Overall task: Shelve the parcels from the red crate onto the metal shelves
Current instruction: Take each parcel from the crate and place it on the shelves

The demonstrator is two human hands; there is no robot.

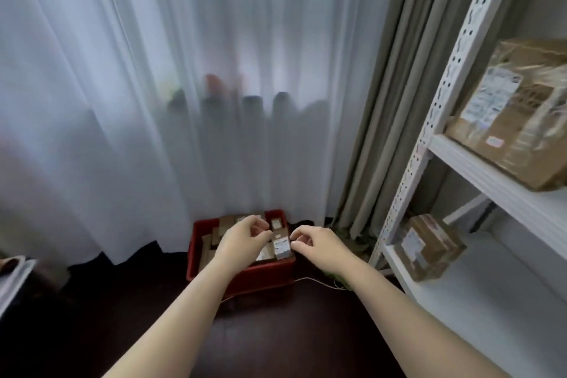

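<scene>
Both hands are down at the red crate [239,278] on the floor. Your left hand [242,239] hangs over the packed parcels with its fingers loosely curled and nothing in them. Your right hand [317,244] is just as loose and empty. Its fingertips sit just beside the small labelled parcel [282,246] standing between your two hands, though I can't tell whether they touch it.

That little box looks like stiff cardboard and probably light, an easy one-hand lift. The taped faces may be a bit slick, so I'd pinch it across two opposite sides, thumb against fingers. It seems wedged among its neighbours, so expect to draw it straight up.

A lot is hidden. Your left hand covers several parcels beneath it, so how many there are and how deep the crate goes is anyone's guess. The labels are too blurred to read.

Out past your right hand stand the metal shelves [478,167], cut off at the frame edge. A film-wrapped parcel [515,110] sits high and a taped box [429,247] sits lower. Beyond your fingertips there are only dim shapes behind the sheer curtain [184,101], and I can't make them out.
</scene>
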